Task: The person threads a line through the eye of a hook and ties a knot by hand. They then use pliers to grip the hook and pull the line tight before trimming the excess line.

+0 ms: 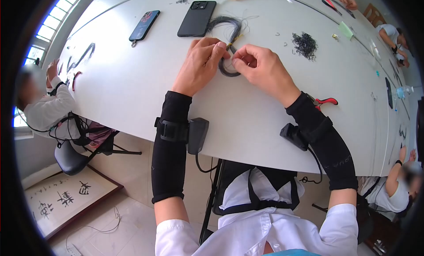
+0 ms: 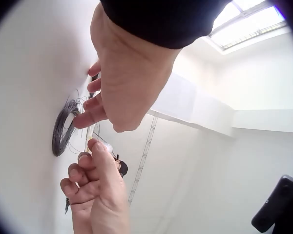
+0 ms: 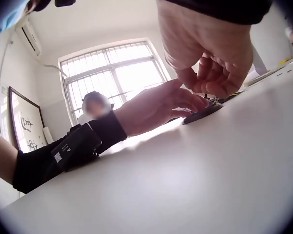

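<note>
A looped bundle of thin dark wire [image 1: 237, 26] lies on the table, bound with a yellow tie [image 1: 239, 37]. My left hand [image 1: 198, 64] holds the bundle beside the tie, thumb and fingers at its narrow part. From the other side my right hand [image 1: 267, 68] pinches a thin strand between thumb and index finger, just over the lower loop. In the left wrist view the coil [image 2: 62, 129] stands out beside the left fingers, and the right fingertips meet near it. The right wrist view shows both hands close together above the coil [image 3: 202, 116].
Beyond the hands lie a dark phone [image 1: 197, 18] and a second phone [image 1: 144, 25]. A pile of short black wire pieces [image 1: 304, 46] is to the right. Red-handled pliers [image 1: 326, 102] lie by the right forearm. Other people sit around the table.
</note>
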`<state>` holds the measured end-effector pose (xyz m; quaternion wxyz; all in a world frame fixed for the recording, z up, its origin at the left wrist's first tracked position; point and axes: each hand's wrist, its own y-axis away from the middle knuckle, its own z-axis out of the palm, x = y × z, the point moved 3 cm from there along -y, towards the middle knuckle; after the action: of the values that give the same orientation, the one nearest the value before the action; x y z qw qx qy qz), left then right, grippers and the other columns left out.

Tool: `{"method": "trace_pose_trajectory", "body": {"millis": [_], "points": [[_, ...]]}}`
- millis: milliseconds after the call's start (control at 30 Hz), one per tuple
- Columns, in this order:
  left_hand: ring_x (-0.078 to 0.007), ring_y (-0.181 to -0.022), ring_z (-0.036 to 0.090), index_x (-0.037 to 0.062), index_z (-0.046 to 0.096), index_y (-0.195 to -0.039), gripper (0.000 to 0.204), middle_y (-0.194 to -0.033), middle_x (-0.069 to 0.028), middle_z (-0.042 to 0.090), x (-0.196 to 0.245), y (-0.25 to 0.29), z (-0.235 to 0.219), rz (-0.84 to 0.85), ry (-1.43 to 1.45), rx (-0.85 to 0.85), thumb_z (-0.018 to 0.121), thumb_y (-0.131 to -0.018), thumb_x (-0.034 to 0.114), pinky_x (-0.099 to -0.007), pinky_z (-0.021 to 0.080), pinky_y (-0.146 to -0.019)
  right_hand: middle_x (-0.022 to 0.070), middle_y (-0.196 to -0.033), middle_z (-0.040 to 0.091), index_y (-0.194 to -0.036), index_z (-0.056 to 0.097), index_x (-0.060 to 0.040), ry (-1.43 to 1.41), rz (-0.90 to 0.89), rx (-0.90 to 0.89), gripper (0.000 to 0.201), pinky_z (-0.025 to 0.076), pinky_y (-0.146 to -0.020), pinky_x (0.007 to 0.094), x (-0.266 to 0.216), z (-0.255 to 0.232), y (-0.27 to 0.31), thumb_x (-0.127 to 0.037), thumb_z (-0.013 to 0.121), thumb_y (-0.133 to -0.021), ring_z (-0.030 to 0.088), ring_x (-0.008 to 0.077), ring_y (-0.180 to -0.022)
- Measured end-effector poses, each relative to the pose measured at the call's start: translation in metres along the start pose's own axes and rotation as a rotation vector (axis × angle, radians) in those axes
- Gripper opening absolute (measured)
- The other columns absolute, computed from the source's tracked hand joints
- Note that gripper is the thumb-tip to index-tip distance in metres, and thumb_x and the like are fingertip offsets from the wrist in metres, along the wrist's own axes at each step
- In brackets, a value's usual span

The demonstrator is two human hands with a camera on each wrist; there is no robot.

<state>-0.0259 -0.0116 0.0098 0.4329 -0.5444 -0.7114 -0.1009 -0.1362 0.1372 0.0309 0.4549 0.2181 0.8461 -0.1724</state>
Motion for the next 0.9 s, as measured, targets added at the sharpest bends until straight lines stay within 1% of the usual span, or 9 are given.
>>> {"method": "trace_pose_trajectory", "body": {"millis": [167,267,500,533,633,767,833,867,900], "points": [[-0.0322,-0.127,0.051,0.0035,0.077,-0.1,0.042,-0.129,-0.0125,0.065,0.0,0.004,0.003,-0.023,-0.031,0.023,0.049,-0.109,0.034,-0.039,0.042,-0.107,0.0133,-0.076,0.071,-0.094,0.069,0.001,0.015,-0.06,-0.085,0.017,0.056,-0.07,0.0341,-0.002,0.006,0.012,-0.016,0.069,-0.09,0.07,0.0232,-0.068],[-0.0323,-0.128,0.05,0.0044,0.077,-0.102,0.039,-0.129,-0.0125,0.065,0.0,0.0,0.003,-0.024,-0.057,0.028,0.05,-0.108,0.033,-0.0397,0.042,-0.108,0.0157,-0.078,0.071,-0.093,0.068,0.0011,0.061,-0.117,-0.098,0.015,0.056,-0.07,0.037,-0.002,0.008,0.014,-0.013,0.067,-0.09,0.07,0.0291,-0.07],[-0.033,-0.123,0.053,0.0042,0.076,-0.106,0.03,-0.123,-0.0126,0.065,0.0,-0.004,0.009,0.045,-0.179,0.103,0.054,-0.105,0.024,-0.0412,0.041,-0.108,0.0157,-0.082,0.066,-0.094,0.066,-0.0008,0.126,-0.265,-0.183,0.012,0.054,-0.071,0.0429,-0.015,0.009,0.034,-0.012,0.065,-0.092,0.068,0.0341,-0.074],[-0.0331,-0.122,0.053,0.0039,0.076,-0.105,0.029,-0.122,-0.0125,0.066,0.002,-0.005,0.008,0.04,-0.187,0.103,0.055,-0.104,0.023,-0.0412,0.041,-0.108,0.0147,-0.088,0.064,-0.094,0.066,-0.0026,0.132,-0.241,-0.234,0.01,0.054,-0.074,0.0424,-0.022,0.007,0.04,-0.012,0.065,-0.092,0.066,0.0332,-0.08],[-0.033,-0.117,0.054,0.0029,0.075,-0.104,0.029,-0.119,-0.0119,0.066,0.003,-0.007,0.009,0.036,-0.195,0.108,0.055,-0.104,0.023,-0.0407,0.041,-0.107,0.0117,-0.091,0.064,-0.093,0.066,-0.0024,0.187,-0.415,-0.217,0.006,0.053,-0.074,0.0363,-0.047,-0.006,0.067,-0.007,0.068,-0.089,0.065,0.0254,-0.081],[-0.0316,-0.118,0.054,0.0039,0.076,-0.104,0.03,-0.12,-0.0108,0.065,0.0,-0.007,0.009,0.009,-0.178,0.111,0.054,-0.105,0.024,-0.0395,0.041,-0.107,0.0096,-0.095,0.063,-0.09,0.065,-0.0048,0.049,-0.518,-0.226,0.009,0.054,-0.08,0.0387,-0.099,-0.054,0.115,-0.004,0.07,-0.083,0.062,0.0302,-0.085],[-0.0306,-0.119,0.054,0.0044,0.076,-0.104,0.03,-0.121,-0.0101,0.065,0.001,-0.008,0.011,-0.009,-0.145,0.109,0.054,-0.106,0.025,-0.0386,0.041,-0.106,0.0081,-0.091,0.065,-0.09,0.064,-0.0042,-0.133,-0.433,-0.207,0.012,0.055,-0.082,0.0373,-0.1,-0.091,0.13,-0.001,0.069,-0.081,0.063,0.0278,-0.085],[-0.03,-0.12,0.054,0.0046,0.076,-0.104,0.03,-0.121,-0.0097,0.065,0.003,-0.009,0.013,-0.02,-0.119,0.1,0.054,-0.106,0.025,-0.0382,0.042,-0.106,0.0077,-0.087,0.067,-0.095,0.063,-0.0028,-0.216,-0.406,-0.144,0.009,0.055,-0.084,0.0354,-0.088,-0.109,0.135,-0.005,0.066,-0.086,0.065,0.0201,-0.08],[-0.0294,-0.121,0.053,0.0048,0.076,-0.104,0.03,-0.121,-0.0093,0.065,0.004,-0.01,0.013,-0.028,-0.095,0.088,0.055,-0.106,0.026,-0.0377,0.042,-0.106,0.0061,-0.084,0.066,-0.097,0.062,-0.0018,-0.333,-0.218,0.004,0.009,0.055,-0.081,0.0333,-0.079,-0.127,0.138,-0.008,0.063,-0.09,0.063,0.0159,-0.076]]}}
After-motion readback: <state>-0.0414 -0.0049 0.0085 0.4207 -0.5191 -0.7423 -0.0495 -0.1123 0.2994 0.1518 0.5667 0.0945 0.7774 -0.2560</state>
